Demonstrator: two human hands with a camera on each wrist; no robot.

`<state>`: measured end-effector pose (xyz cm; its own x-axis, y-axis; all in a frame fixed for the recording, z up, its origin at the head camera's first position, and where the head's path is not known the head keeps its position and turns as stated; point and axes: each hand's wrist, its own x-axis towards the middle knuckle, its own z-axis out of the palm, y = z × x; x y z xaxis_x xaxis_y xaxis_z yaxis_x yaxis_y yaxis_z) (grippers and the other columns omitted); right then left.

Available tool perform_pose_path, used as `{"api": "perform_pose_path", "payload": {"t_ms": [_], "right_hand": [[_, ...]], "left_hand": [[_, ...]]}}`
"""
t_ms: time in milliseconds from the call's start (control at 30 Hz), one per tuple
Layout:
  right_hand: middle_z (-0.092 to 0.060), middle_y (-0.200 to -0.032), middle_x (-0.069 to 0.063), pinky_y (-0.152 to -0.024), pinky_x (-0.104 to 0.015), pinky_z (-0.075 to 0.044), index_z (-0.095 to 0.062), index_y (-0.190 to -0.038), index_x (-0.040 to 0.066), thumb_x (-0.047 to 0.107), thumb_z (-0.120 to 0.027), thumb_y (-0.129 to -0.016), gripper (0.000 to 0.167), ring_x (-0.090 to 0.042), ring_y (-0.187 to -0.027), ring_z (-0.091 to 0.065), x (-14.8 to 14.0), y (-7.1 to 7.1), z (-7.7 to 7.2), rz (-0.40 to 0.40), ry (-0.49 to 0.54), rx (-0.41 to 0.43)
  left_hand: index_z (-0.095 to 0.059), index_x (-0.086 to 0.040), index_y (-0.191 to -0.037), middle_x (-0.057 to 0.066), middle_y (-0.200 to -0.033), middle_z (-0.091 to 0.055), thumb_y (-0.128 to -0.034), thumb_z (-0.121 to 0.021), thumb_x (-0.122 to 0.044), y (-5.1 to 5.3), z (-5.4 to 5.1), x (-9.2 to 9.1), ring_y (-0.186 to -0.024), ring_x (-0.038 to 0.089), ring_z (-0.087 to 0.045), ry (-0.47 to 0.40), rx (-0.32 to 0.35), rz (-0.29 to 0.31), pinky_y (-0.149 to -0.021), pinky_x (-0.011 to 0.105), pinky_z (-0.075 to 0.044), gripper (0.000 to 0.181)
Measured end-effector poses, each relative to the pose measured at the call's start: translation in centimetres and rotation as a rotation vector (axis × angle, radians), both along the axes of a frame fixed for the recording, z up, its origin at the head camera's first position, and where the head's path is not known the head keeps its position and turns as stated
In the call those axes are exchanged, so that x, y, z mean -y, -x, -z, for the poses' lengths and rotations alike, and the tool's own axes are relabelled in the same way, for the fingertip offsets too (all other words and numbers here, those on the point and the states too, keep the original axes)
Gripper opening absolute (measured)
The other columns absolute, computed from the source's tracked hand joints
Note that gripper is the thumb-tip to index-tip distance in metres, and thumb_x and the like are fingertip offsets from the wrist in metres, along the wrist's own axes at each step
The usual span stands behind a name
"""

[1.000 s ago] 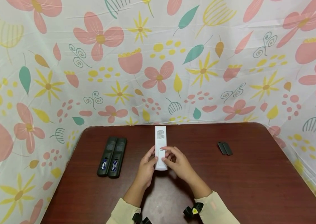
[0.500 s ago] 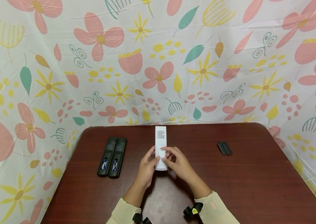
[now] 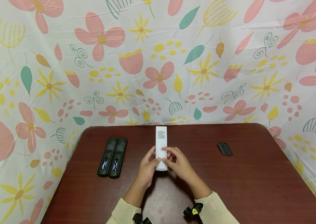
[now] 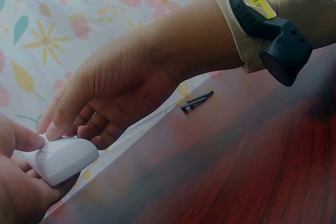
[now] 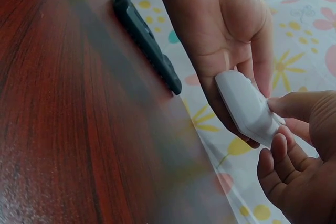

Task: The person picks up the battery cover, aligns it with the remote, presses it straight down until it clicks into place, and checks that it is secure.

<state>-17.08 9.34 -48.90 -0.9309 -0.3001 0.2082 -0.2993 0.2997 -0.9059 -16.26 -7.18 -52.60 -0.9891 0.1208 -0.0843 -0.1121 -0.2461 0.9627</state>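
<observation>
A white remote control [image 3: 161, 137] is held over the middle of the table, its back with the printed label and battery cover facing up. My left hand [image 3: 146, 169] grips its lower left side, thumb on the back and palm partly beneath, as the right wrist view shows. On the other side my right hand [image 3: 181, 164] has its index fingertip at the top edge of the battery cover and its thumb lower on the cover. In the left wrist view the remote's rounded white end [image 4: 68, 158] shows between both hands. Its front is hidden.
Two black remotes [image 3: 114, 157] lie side by side at the left, their compartments uncovered with blue batteries inside. Two small black battery covers [image 3: 225, 148] lie at the right of the brown table [image 3: 258, 186]. A flower-printed cloth [image 3: 158, 102] hangs behind the table.
</observation>
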Motion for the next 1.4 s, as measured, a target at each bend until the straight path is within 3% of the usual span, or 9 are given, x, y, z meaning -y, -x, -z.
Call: {"api": "perform_pose_path", "payload": {"t_ms": [100,333,533,733,967,1133,1400], "right_hand": [[-0.055,-0.097,-0.026,-0.068,-0.024,-0.047,-0.064,-0.127,-0.002,0.000,-0.071,-0.091,0.037,-0.014,-0.077,-0.051,0.0,-0.4,-0.6,-0.003,0.018,-0.015],[-0.060,-0.098,-0.014,-0.068,-0.022,-0.046,-0.059,-0.137,0.014,0.010,-0.072,-0.093,0.046,-0.014,-0.078,-0.053,-0.4,1.1,2.5,0.074,0.035,0.016],[-0.059,-0.108,-0.014,-0.064,-0.020,-0.045,-0.050,-0.145,0.010,0.016,-0.070,-0.095,0.055,-0.014,-0.079,-0.053,-0.3,1.1,2.4,0.141,0.066,0.094],[-0.062,-0.127,-0.015,-0.074,-0.025,-0.053,-0.046,-0.150,0.014,0.025,-0.067,-0.099,0.057,-0.017,-0.094,-0.063,-0.3,1.2,2.6,0.143,0.089,0.183],[-0.067,-0.122,-0.013,-0.078,-0.025,-0.053,-0.046,-0.151,0.019,0.027,-0.065,-0.100,0.055,-0.020,-0.097,-0.064,-0.3,1.3,2.8,0.150,0.087,0.222],[-0.066,-0.121,-0.016,-0.077,-0.025,-0.052,-0.045,-0.151,0.013,0.019,-0.064,-0.101,0.055,-0.021,-0.096,-0.063,-0.1,1.2,2.2,0.154,0.077,0.248],[-0.065,-0.116,-0.019,-0.077,-0.024,-0.051,-0.045,-0.150,0.005,0.012,-0.062,-0.100,0.053,-0.018,-0.093,-0.062,0.1,-0.1,-0.8,0.129,0.085,0.253]], "left_hand": [[-0.034,-0.009,-0.157,0.020,-0.150,-0.044,-0.0991,-0.052,-0.002,0.0,0.0,0.0,-0.120,0.022,-0.053,0.003,-0.002,-0.002,-0.087,0.025,-0.053,0.061],[-0.035,-0.009,-0.157,0.019,-0.151,-0.043,-0.0986,-0.052,-0.002,0.1,0.0,0.0,-0.119,0.021,-0.054,0.005,0.003,-0.009,-0.088,0.026,-0.052,0.061],[-0.035,-0.009,-0.157,0.018,-0.152,-0.043,-0.0981,-0.053,-0.002,0.2,-0.1,0.0,-0.120,0.022,-0.053,-0.005,0.010,-0.010,-0.088,0.027,-0.052,0.062],[-0.037,-0.006,-0.155,0.019,-0.151,-0.044,-0.0966,-0.054,-0.001,0.2,-0.1,-0.2,-0.118,0.020,-0.054,-0.021,0.030,-0.014,-0.088,0.028,-0.052,0.061],[-0.038,-0.006,-0.155,0.020,-0.150,-0.044,-0.0959,-0.055,0.000,0.0,-0.2,-0.2,-0.116,0.021,-0.055,-0.023,0.027,-0.003,-0.088,0.030,-0.053,0.061],[-0.039,-0.006,-0.154,0.019,-0.150,-0.047,-0.0981,-0.057,-0.005,0.1,-0.2,-0.2,-0.118,0.020,-0.057,-0.028,0.039,-0.007,-0.088,0.030,-0.053,0.059],[-0.039,-0.005,-0.153,0.020,-0.146,-0.051,-0.0990,-0.058,-0.007,0.0,-0.3,-0.1,-0.115,0.019,-0.060,-0.030,0.045,-0.012,-0.088,0.030,-0.054,0.058]]}}
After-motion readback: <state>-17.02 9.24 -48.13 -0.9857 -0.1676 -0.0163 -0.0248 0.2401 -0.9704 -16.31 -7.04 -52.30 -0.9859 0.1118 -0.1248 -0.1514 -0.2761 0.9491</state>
